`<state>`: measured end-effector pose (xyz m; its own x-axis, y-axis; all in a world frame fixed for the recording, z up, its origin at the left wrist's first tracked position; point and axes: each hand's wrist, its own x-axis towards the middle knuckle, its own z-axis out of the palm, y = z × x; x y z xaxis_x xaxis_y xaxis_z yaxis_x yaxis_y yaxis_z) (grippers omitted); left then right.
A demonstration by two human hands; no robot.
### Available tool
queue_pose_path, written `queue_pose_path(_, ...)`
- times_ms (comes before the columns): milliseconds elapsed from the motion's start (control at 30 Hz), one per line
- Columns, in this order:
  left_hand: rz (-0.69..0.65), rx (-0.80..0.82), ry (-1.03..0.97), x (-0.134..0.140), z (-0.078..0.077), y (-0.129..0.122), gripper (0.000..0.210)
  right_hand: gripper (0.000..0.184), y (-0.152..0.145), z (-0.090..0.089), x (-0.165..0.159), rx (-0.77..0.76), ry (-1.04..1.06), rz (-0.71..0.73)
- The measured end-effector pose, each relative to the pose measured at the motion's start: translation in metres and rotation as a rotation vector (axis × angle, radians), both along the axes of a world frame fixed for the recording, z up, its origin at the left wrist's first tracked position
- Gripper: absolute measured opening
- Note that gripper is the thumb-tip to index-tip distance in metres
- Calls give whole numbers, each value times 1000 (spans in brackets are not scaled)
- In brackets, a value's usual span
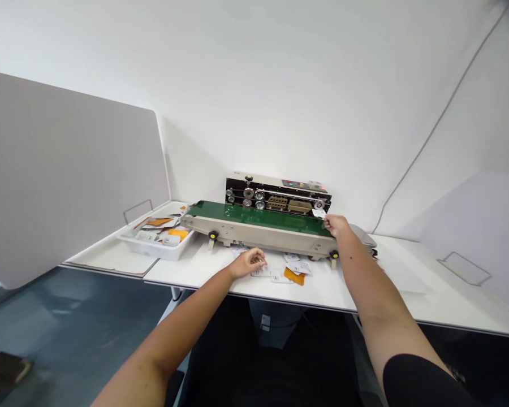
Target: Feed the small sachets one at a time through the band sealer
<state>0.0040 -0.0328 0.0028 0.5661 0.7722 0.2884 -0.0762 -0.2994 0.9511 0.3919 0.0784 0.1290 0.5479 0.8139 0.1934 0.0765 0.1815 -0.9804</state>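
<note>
My right hand (335,224) pinches a small white packet (319,213) at the right end of a band sealing machine (280,193). The packet's far edge is up against the machine's front, above the green conveyor belt (254,216). My left hand (248,263) is low over the table's front part, fingers curved and a little apart. Just under its fingertips lies a white packet (262,273); whether they touch I cannot tell. To its right are several more white packets (299,267) and an orange one (294,276), loosely heaped in front of the conveyor.
A white plastic bin (169,252) with several white and orange packets stands left of the conveyor. Grey panels rise at the left (76,175) and right (483,226) of the white table (432,271). Black knobs (213,235) stick out from the conveyor's front side.
</note>
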Motion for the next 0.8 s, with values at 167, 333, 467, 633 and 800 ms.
queue_pose_path(167,213,246,113,-8,17,-12,28,15,-24,9,-24,75,-162,-160)
queue_pose_path(333,754,590,230,-70,91,6,23,30,-92,-23,-70,460,-654,-206)
queue_pose_path(467,911,664,543,-137,159,75,38,26,-141,-77,-111,483,-731,64)
queue_pose_path(633,625,282,1011,-199,186,151,48,23,-158,-115,-124,416,-730,199)
queue_pose_path(800,620,10,943,-247,176,149,69,22,-155,-123,-105,378,-713,194)
